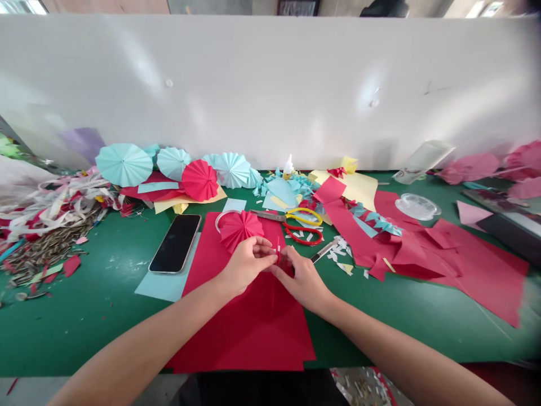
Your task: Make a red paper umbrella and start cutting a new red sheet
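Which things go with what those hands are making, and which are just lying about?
Seems part of it:
- small red piece, between left hand and right hand
- red sheets underneath
- nearest red fan
- probably scissors

Probably just lying about:
- phone
- clear disc
- white scraps

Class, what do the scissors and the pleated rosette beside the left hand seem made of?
The rosette looks like matte paper, with crisp folds and no shine. The scissors probably have metal blades, greyish and smooth, and likely plastic handles, evenly coloured yellow and red.
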`<state>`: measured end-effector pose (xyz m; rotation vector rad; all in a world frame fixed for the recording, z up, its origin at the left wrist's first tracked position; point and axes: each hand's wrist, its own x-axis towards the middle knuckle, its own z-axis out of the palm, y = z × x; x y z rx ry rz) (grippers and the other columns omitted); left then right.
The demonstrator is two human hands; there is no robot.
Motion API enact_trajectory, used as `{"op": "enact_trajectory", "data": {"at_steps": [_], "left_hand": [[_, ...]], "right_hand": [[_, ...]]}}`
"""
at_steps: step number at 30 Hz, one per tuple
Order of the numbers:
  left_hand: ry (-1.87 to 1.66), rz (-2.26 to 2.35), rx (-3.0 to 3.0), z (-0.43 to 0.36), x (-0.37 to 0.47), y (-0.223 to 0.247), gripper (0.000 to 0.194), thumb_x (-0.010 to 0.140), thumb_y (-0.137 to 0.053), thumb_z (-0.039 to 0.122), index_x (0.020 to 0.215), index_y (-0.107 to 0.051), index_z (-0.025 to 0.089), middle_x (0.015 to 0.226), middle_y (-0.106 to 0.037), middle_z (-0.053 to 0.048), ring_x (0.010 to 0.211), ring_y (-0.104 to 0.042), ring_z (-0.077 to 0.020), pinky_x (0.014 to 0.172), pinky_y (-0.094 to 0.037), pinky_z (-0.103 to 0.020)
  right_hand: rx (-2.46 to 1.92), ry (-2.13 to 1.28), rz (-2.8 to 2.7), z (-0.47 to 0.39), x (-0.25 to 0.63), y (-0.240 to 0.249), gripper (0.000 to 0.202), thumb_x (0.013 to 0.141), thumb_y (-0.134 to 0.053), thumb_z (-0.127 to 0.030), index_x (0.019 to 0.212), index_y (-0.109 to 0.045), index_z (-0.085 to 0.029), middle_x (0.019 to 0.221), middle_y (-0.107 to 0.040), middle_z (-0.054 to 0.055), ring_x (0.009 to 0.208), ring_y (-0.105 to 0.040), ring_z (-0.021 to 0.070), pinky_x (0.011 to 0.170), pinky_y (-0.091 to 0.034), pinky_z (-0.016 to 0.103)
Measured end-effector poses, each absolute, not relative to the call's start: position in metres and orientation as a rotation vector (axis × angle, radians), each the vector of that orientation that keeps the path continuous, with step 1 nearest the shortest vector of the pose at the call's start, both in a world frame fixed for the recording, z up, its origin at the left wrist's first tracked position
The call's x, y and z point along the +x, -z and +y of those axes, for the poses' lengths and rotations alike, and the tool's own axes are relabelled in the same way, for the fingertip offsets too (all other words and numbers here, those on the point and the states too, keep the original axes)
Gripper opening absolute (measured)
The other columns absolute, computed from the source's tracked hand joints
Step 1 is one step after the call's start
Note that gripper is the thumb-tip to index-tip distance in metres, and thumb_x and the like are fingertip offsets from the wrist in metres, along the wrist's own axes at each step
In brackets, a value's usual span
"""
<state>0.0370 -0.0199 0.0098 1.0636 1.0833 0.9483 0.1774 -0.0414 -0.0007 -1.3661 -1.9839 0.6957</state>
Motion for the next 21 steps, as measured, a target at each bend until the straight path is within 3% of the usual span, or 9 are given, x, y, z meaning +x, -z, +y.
{"op": "enact_trajectory", "data": {"at_steps": [4, 11, 15, 21], "left_hand": [[-0.916, 1.009, 1.064, -0.022, 0.031, -0.002, 0.020, 0.065, -0.062, 0.010, 0.084, -0.056, 0.012, 0.079, -0.058, -0.003, 0.074, -0.057, -0.0124, 0.062, -0.051, -0.025], [-0.930, 0.974, 0.903, -0.016, 0.022, 0.010, 0.010, 0.063, -0.060, 0.013, 0.072, -0.056, 0.013, 0.063, -0.053, 0.004, 0.061, -0.055, -0.0084, 0.062, -0.049, -0.024], [-0.940, 0.955, 0.918, -0.014, 0.025, 0.013, 0.013, 0.065, -0.064, 0.022, 0.070, -0.056, 0.013, 0.058, -0.055, 0.003, 0.055, -0.057, -0.0099, 0.058, -0.047, -0.024], [-0.913, 0.821, 0.938, -0.012, 0.025, 0.014, 0.026, 0.062, -0.070, 0.031, 0.070, -0.055, 0.011, 0.059, -0.057, 0.000, 0.056, -0.059, -0.0117, 0.055, -0.042, -0.023]], "right_hand": [[-1.294, -0.683, -2.072, -0.040, 0.175, 0.002, 0.004, 0.080, -0.048, -0.022, 0.077, -0.046, -0.020, 0.069, -0.056, 0.000, 0.061, -0.053, 0.0130, 0.056, -0.042, 0.024], [-1.212, -0.599, -2.132, -0.021, 0.179, -0.003, 0.008, 0.084, -0.041, -0.023, 0.087, -0.048, -0.019, 0.078, -0.060, 0.002, 0.073, -0.058, 0.0135, 0.067, -0.045, 0.025], [-1.300, -0.477, -2.187, 0.022, 0.170, -0.025, 0.012, 0.084, -0.041, -0.020, 0.090, -0.050, -0.017, 0.089, -0.061, 0.006, 0.084, -0.057, 0.0148, 0.075, -0.044, 0.027], [-1.306, -0.577, -2.502, 0.112, 0.117, -0.048, 0.012, 0.081, -0.050, -0.017, 0.088, -0.060, -0.014, 0.087, -0.063, 0.004, 0.084, -0.058, 0.0147, 0.078, -0.044, 0.027]]}}
